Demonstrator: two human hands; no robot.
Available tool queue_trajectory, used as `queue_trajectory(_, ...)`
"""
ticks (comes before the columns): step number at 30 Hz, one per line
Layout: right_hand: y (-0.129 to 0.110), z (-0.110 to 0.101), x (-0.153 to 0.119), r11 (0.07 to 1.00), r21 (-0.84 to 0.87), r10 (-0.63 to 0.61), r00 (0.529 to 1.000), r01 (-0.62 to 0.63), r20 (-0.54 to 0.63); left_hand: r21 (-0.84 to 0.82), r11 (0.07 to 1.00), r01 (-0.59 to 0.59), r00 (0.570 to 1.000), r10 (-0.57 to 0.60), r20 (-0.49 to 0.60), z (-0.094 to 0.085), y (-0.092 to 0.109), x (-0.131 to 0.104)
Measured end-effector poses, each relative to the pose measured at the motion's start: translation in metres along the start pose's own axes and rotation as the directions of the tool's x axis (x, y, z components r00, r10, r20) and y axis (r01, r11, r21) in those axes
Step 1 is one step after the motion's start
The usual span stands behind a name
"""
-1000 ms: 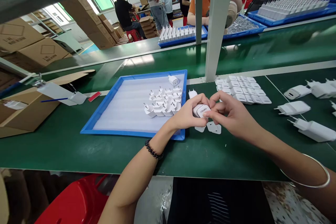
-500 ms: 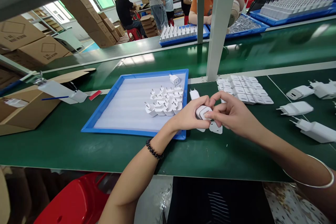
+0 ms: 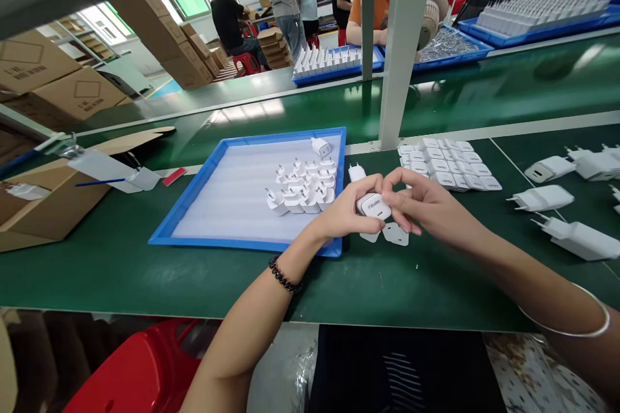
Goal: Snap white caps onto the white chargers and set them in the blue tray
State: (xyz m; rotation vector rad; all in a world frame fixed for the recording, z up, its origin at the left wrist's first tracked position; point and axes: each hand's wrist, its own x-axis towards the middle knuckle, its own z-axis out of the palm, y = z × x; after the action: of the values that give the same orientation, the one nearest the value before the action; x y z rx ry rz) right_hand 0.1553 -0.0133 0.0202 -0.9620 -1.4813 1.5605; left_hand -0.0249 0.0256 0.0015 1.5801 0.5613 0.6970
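My left hand (image 3: pixel 345 211) is closed around a white charger (image 3: pixel 374 207), whose printed face with a small slot is turned up toward me. Thumb and index finger of my right hand (image 3: pixel 429 205) press together at the upper right edge of that charger. Just below lie white face plates (image 3: pixel 396 234) on the green bench. Partly hidden behind my left hand is another white plug charger (image 3: pixel 357 172). To the left, a blue-rimmed tray (image 3: pixel 281 134) holds several white chargers (image 3: pixel 304 199) with their pins up, and one charger (image 3: pixel 320 146) on its side.
Rows of printed white plates (image 3: pixel 448 164) lie right of the grey post (image 3: pixel 392 103). Several chargers (image 3: pixel 581 237) rest at the far right. An open cardboard box (image 3: pixel 62 219) and a red strip (image 3: pixel 174 176) are left. Co-workers sit and stand beyond the bench.
My right thumb has moved off the charger's face to its upper edge, uncovering the print. The charger has tilted so its face shows more fully.
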Motion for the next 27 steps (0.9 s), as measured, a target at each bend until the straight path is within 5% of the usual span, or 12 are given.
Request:
queue_trajectory(5, 0.0006, -0.0003, -0.0008, 0.993, 0.115, -0.036, 0.997, 0.028, 0.062, -0.07, 0.995, -0.076, 0.997, 0.077, 0.02, -0.0013, -0.0041, 0.0016)
queue_trajectory(11, 0.0042, 0.0013, -0.0031, 0.99, 0.119, -0.082, 0.991, 0.069, 0.109, -0.159, 0.987, -0.014, 0.998, 0.023, 0.056, 0.0011, -0.0036, 0.0005)
queue_trajectory(18, 0.0003, 0.0033, -0.0039, 0.995, 0.085, -0.061, 0.992, 0.051, 0.113, -0.089, 0.995, 0.043, 0.999, -0.043, 0.004, 0.0021, 0.0, -0.0015)
queue_trajectory(27, -0.001, 0.0042, -0.0024, 0.996, 0.063, -0.075, 0.993, 0.069, 0.096, -0.114, 0.993, -0.009, 0.999, 0.005, -0.035, 0.0077, 0.0027, -0.0012)
